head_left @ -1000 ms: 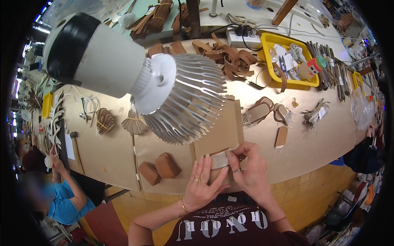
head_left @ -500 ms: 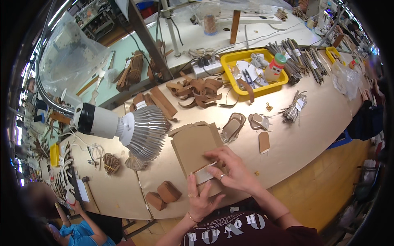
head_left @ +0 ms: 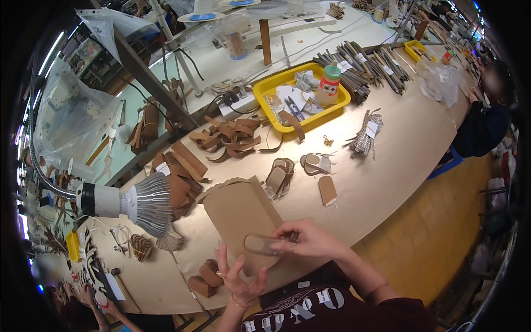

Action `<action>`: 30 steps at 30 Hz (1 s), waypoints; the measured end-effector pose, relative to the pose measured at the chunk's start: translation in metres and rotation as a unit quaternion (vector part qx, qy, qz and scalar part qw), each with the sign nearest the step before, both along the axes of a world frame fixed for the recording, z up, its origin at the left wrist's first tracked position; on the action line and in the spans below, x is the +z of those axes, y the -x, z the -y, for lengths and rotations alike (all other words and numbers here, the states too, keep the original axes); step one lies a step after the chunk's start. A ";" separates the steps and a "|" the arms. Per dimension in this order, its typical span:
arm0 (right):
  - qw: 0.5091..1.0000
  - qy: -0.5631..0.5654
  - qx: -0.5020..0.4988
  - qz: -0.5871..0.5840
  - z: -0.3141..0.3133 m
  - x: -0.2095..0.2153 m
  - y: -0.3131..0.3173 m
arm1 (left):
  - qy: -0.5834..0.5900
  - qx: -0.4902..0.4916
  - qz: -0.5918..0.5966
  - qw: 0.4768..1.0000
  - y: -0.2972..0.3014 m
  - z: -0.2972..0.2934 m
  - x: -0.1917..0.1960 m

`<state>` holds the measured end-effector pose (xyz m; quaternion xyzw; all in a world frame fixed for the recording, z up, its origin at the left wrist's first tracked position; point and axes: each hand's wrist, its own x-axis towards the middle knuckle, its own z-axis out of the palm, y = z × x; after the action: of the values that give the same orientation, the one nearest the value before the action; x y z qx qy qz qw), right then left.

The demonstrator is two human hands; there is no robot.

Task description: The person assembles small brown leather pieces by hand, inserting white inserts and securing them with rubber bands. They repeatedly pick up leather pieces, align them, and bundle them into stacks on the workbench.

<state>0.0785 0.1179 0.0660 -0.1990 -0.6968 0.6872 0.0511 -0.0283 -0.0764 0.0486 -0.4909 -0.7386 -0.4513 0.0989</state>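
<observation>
My right hand (head_left: pixel 308 238) pinches a small leather tab (head_left: pixel 258 245) with a rounded end, brown with a pale border and blurred by motion. It is held over the near part of a brown cardboard tray (head_left: pixel 235 207) with a scalloped far edge. Just left of the tab, my left hand (head_left: pixel 241 281) has its fingers spread and holds nothing. Beyond the tray, similar tabs lie in a stack (head_left: pixel 278 178) and in a smaller pile (head_left: pixel 317 162). One single brown tab (head_left: pixel 327 190) lies nearer on the table.
A lamp (head_left: pixel 148 203) hangs at the left, near brown leather pieces (head_left: pixel 182 188). Curled leather strips (head_left: pixel 229 138) and a yellow bin (head_left: pixel 326 117) with a bottle sit farther back. Brown bundles (head_left: pixel 207 275) lie left of my left hand. Co-workers are at both sides.
My left hand has come off the tab and opened. The tab, in my right hand, has turned and sits higher over the tray. The whole view has shifted.
</observation>
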 end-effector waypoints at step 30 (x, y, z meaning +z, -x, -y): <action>0.843 -0.402 -0.355 0.043 -0.037 -0.057 -0.053 | 0.148 0.003 0.331 0.932 -0.054 -0.153 -0.041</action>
<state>0.1320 0.1553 0.0086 -0.4243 -0.7951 0.2719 0.3375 0.0254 0.0770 0.0076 -0.3199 -0.7893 -0.4739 -0.2236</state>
